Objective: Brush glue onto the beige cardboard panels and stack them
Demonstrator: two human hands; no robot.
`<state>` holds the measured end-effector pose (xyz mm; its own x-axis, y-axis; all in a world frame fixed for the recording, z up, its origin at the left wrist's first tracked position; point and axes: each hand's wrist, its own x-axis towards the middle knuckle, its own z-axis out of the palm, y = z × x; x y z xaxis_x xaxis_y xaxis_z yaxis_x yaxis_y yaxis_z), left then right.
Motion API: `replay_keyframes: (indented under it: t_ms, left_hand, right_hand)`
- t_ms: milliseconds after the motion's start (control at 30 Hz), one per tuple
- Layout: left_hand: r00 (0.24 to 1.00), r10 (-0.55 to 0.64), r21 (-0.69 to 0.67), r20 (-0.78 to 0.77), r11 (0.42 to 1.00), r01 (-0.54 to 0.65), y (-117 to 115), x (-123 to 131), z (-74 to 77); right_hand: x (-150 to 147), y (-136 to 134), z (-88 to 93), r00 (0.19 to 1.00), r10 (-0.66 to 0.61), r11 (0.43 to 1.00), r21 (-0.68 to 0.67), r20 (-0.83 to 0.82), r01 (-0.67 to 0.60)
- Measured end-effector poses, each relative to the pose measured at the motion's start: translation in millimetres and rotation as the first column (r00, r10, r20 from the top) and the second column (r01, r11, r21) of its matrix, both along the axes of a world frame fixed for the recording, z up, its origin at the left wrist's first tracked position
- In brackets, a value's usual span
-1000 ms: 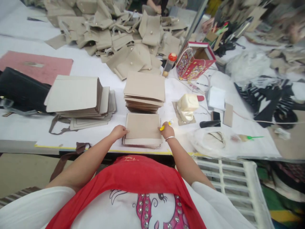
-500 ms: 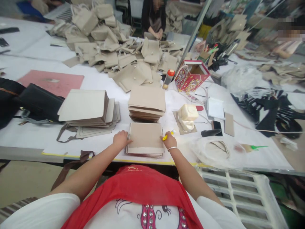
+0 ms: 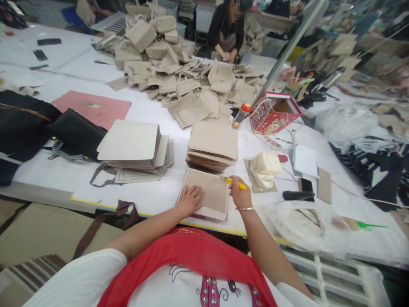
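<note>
My left hand [image 3: 191, 201] lies flat, fingers spread, on the top beige panel [image 3: 212, 192] of a low stack near the table's front edge. In my right hand [image 3: 240, 192] is a yellow-handled brush [image 3: 234, 182], its pale tip over the upper right edge of that panel. I cannot tell whether the tip touches it. Just behind stands a taller stack of beige panels [image 3: 212, 140]. To the left is a stack of paler panels [image 3: 129, 140] with rounded corners. A cream-coloured tub [image 3: 266, 164] sits on a scrap of board to the right of my right hand.
A large heap of beige bag pieces [image 3: 179, 76] covers the back of the table. A metal pole [image 3: 287, 51] rises behind a red patterned paper bag [image 3: 275, 115]. At right lie a phone [image 3: 306, 187] and a plastic bag [image 3: 303, 224]. A person [image 3: 226, 34] sits beyond the heap.
My left hand has moved from the stack's left edge onto the top panel. My right hand has turned the brush and brought its tip over the panel's edge. The view has shifted left.
</note>
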<state>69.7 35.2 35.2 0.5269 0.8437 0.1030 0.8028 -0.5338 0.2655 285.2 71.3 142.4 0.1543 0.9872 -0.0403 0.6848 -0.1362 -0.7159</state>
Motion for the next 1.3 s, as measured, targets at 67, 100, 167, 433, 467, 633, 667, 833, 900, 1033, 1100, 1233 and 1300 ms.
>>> replay_keyframes:
  t_ms: [67, 100, 167, 433, 467, 633, 667, 833, 900, 1033, 1100, 1233, 1300]
  left_hand:
    - [1.0, 0.005, -0.003, -0.001, 1.0, -0.005, 0.5, 1.3, 0.2]
    - [1.0, 0.006, -0.006, -0.003, 1.0, -0.006, 0.8, 2.2, 0.5]
    - [1.0, 0.011, -0.013, -0.009, 1.0, -0.011, 1.6, 3.6, 1.2]
    - [1.0, 0.0, -0.023, -0.015, 1.0, 0.0, -0.3, 2.0, 4.6]
    - [1.0, -0.001, -0.02, -0.01, 1.0, 0.0, -0.6, 1.8, 3.5]
    - [1.0, -0.006, -0.012, 0.014, 1.0, 0.006, 0.5, 4.2, -4.2]
    - [1.0, -0.007, -0.012, 0.012, 1.0, 0.007, 0.6, 5.0, -4.3]
    - [1.0, 0.0, -0.014, -0.016, 1.0, 0.0, -1.3, 9.3, 2.0]
    - [1.0, 0.016, -0.018, -0.014, 1.0, -0.016, -2.5, 11.2, 4.5]
    - [0.999, 0.033, -0.028, -0.024, 0.999, -0.033, -4.4, 14.5, 5.8]
    - [0.999, 0.03, -0.027, -0.036, 0.999, -0.031, -4.7, 15.8, 5.6]
    - [0.998, 0.043, -0.021, -0.042, 0.999, -0.044, -4.7, 17.7, 6.7]
    - [0.998, 0.049, -0.026, -0.042, 0.998, -0.05, -4.6, 18.3, 8.1]
  right_hand:
    - [-31.2, 17.1, -8.3, 0.938, -0.03, 0.99, -0.139, -0.345, -0.02]
    - [-48.3, 25.4, -15.0, 0.888, -0.06, 0.979, -0.201, -0.456, -0.037]
    - [-78.2, 39.8, -30.2, 0.817, -0.124, 0.964, -0.265, -0.563, -0.036]
    - [-34.3, 37.6, -57.5, 0.804, -0.334, 0.929, -0.318, -0.492, 0.191]
    - [-16.9, 30.5, -55.9, 0.802, -0.36, 0.922, -0.316, -0.477, 0.226]
    - [50.1, -4.1, -39.8, 0.773, -0.465, 0.881, -0.307, -0.432, 0.359]
    - [59.8, -9.7, -36.7, 0.763, -0.476, 0.877, -0.297, -0.437, 0.377]
    - [106.3, -33.2, -43.2, 0.822, -0.392, 0.918, -0.116, -0.414, 0.379]
    - [119.9, -39.2, -60.8, 0.923, -0.327, 0.945, -0.069, -0.202, 0.32]
    - [125.5, -43.9, -110.1, 0.909, -0.107, 0.986, -0.074, 0.403, 0.149]
    - [121.7, -44.3, -131.2, 0.841, -0.033, 0.993, -0.075, 0.54, 0.087]
    - [119.6, -45.7, -151.5, 0.81, 0.026, 0.996, -0.084, 0.586, 0.028]
    - [123.5, -46.6, -152.1, 0.824, 0.035, 0.997, -0.082, 0.566, 0.014]
